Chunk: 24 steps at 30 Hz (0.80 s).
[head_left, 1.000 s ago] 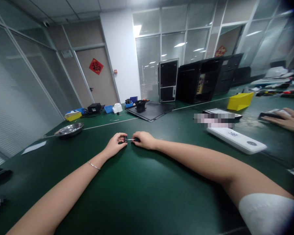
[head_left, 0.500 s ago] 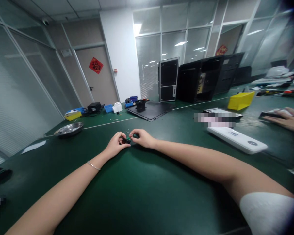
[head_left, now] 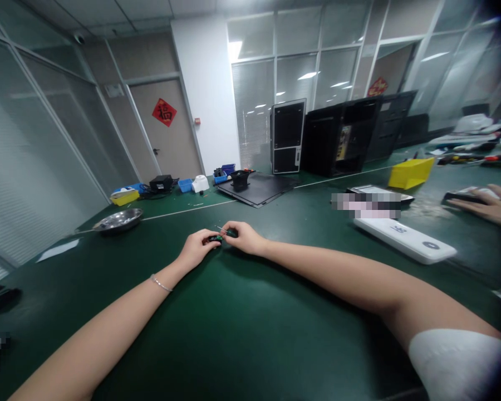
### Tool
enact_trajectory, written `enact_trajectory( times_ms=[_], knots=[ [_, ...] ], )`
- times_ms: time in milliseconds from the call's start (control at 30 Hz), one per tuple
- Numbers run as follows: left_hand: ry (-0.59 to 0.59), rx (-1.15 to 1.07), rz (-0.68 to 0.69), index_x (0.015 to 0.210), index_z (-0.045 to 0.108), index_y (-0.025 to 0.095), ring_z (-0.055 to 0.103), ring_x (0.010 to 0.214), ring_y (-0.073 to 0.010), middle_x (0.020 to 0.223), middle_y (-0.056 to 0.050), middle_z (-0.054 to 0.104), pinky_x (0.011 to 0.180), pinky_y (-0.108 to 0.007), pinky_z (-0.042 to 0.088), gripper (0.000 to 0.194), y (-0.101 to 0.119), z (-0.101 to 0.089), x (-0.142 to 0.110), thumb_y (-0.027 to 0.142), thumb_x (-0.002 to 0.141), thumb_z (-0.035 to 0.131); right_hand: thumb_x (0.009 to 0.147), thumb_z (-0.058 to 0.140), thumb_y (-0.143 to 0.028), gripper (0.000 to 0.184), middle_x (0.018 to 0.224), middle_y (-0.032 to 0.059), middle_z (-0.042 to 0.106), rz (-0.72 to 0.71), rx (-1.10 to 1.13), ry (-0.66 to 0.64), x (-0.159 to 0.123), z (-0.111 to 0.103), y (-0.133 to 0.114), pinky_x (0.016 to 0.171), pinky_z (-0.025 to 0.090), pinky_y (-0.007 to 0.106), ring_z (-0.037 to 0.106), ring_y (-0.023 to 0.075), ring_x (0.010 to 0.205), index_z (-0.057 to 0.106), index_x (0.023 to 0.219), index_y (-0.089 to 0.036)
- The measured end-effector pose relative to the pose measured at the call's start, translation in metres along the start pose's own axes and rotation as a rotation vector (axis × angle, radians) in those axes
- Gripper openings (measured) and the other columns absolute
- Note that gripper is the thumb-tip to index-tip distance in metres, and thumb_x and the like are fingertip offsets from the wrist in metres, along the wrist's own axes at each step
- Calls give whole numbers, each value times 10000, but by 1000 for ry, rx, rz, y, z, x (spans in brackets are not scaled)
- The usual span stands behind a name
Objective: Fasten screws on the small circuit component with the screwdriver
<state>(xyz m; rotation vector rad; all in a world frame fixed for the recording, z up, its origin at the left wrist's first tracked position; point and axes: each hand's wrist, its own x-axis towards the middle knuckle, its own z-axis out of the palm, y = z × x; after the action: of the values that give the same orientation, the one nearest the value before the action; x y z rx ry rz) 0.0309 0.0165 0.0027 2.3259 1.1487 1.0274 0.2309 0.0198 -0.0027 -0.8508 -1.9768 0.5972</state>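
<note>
Near the middle of the green table [head_left: 234,317], my two hands meet fingertip to fingertip. My left hand [head_left: 195,248] is closed on a small black-and-green part [head_left: 216,238]; its exact kind is too small to make out. Between the fingers of my right hand [head_left: 247,238] is a small screwdriver [head_left: 232,232] with a dark handle. Its thin metal shaft points up and to the left, above the part. Whether the shaft touches the part I cannot tell.
A metal bowl [head_left: 119,221] stands at left, and a black holder [head_left: 240,179] sits on dark panels [head_left: 259,192] ahead. Computer cases [head_left: 288,136] line the back. To the right are a white device [head_left: 404,239], a yellow bin [head_left: 411,172] and another person's hand [head_left: 490,206].
My left hand has turned slightly, its fingers lower over the small part, which now lies flatter. My right hand with the screwdriver has barely moved.
</note>
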Motion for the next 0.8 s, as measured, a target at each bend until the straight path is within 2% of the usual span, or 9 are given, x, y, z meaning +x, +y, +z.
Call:
enact_trajectory(
  times_ms=[167, 367, 800],
  knots=[
    [-22, -22, -16, 1018, 735, 169, 620, 707, -182, 933, -71, 744, 683, -292, 475, 278, -1, 1, -1, 301, 775, 704, 785, 601, -187, 136, 854, 15, 700, 13, -76, -5, -2, 2, -2, 736, 443, 241, 609, 146, 786, 677, 895, -161],
    [-26, 31, -11, 998, 734, 147, 601, 687, -176, 913, -79, 745, 663, -284, 456, 265, 0, 1, -1, 281, 772, 711, 789, 611, -202, 137, 841, 9, 698, 18, -80, -20, -2, 3, 0, 711, 437, 233, 601, 141, 767, 681, 902, -169],
    [-31, 37, 37, 972, 734, 160, 608, 718, -185, 891, -72, 730, 675, -288, 459, 234, 0, 1, -1, 285, 774, 722, 789, 635, -162, 114, 870, 10, 711, 15, -81, -22, 0, 3, 0, 755, 450, 243, 624, 147, 814, 688, 889, -174]
  ],
)
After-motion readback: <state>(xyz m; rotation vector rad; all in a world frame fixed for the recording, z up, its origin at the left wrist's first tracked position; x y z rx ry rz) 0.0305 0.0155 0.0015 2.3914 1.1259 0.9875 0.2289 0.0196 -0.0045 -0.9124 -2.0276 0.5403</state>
